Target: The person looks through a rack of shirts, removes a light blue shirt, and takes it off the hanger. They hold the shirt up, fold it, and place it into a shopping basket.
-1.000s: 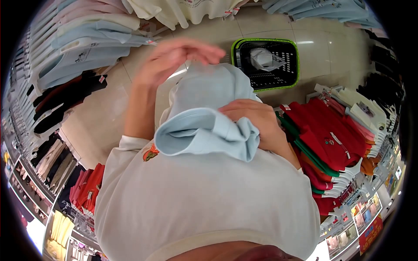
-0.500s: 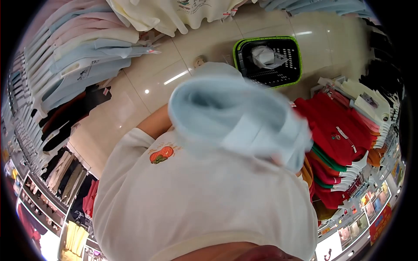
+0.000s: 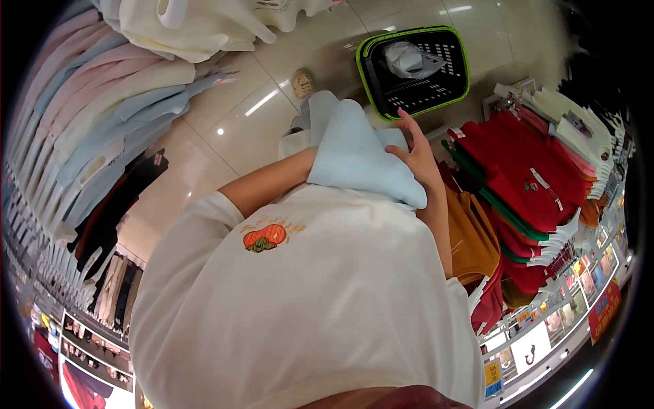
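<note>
A light blue garment (image 3: 361,153), folded over itself, hangs in front of the white shirt at the middle. My left forearm runs in behind the garment, whose cloth hides my left hand. At the garment's right edge is my right hand (image 3: 420,158), thumb and fingers spread apart, the thumb close to or touching the cloth. Just beyond my right fingertips lies a black basket with a green rim (image 3: 465,68), holding a clear plastic bag (image 3: 410,61) with something white in it.
Pale and light blue clothes (image 3: 109,95) hang on a rack at the left. Cream garments (image 3: 197,31) hang at the top. Red sweaters (image 3: 521,174) and a mustard garment (image 3: 470,235) hang at the right. A beige shoe (image 3: 302,83) is on the tiled floor.
The light blue garment, spread wide and blurred before, is now bunched smaller and nearer the middle. My right hand has come into view with its fingers apart. The view has shifted slightly.
</note>
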### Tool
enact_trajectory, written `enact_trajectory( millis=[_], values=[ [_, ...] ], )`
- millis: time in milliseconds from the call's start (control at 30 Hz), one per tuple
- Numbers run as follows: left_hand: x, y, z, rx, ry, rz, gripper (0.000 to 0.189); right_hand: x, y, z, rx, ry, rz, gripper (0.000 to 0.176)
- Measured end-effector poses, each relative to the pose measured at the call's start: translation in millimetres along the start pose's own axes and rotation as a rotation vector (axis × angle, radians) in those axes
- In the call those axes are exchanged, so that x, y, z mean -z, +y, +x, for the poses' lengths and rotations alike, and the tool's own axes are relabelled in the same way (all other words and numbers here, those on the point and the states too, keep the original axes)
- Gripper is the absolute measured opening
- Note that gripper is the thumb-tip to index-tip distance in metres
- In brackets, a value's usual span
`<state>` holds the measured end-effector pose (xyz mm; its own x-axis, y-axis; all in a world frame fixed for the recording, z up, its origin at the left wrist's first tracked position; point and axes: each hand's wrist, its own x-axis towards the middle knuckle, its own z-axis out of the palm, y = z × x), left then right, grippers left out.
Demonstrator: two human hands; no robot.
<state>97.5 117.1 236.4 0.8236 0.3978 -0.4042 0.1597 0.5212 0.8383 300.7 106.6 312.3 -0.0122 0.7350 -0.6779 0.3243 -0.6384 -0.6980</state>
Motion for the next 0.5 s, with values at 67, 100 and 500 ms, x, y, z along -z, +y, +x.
enact_trajectory(
  millis=[67,100,500],
  values=[
    [1,-2,-2,0.015,-0.026,-0.014,0.051,-7,-2,2,0.162,0.003,0.005,0.064],
    [0,-4,-3,0.022,-0.035,-0.02,0.052,-9,-2,2,0.165,-0.054,0.089,0.056],
    [3,-28,-44,0.127,-0.084,-0.164,0.052,-33,11,2,-0.052,-0.433,0.501,0.041]
  ],
)
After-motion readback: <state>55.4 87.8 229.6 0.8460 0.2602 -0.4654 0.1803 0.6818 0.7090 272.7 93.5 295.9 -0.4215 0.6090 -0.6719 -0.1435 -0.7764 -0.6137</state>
